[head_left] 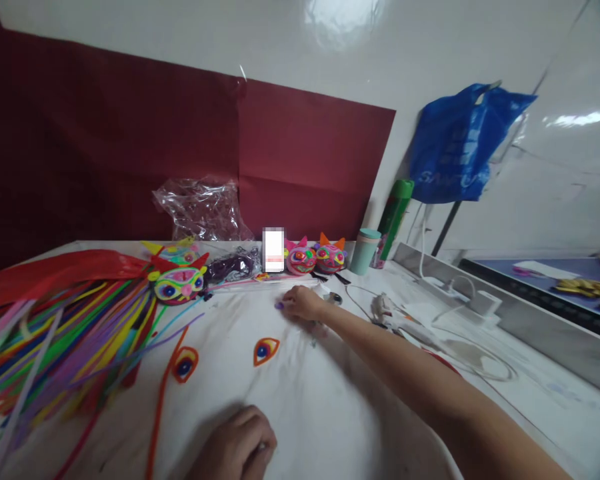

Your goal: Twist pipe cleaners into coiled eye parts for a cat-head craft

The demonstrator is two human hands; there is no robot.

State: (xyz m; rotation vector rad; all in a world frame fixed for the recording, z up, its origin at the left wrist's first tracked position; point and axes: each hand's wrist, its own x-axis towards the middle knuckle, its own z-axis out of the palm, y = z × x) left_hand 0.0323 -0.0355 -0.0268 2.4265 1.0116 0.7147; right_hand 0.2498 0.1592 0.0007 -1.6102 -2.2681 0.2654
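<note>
Stretched across the white table, my right hand (301,303) has its fingers pinched at a small purple piece (279,305). My left hand (243,443) rests curled near the front edge; what its fingers hold, if anything, is hidden. Between the hands lies an eye shape (265,351) with an orange outline and blue centre. A second eye shape (185,365) sits to its left, touching or close to a long orange strip (161,413).
Many coloured strips (80,340) and a decorated head (179,283) cover the left. Two more heads (301,257) (331,254), a teal cup (365,251) and a green can (397,213) stand at the back. Cables (480,353) and a power strip (447,290) lie right.
</note>
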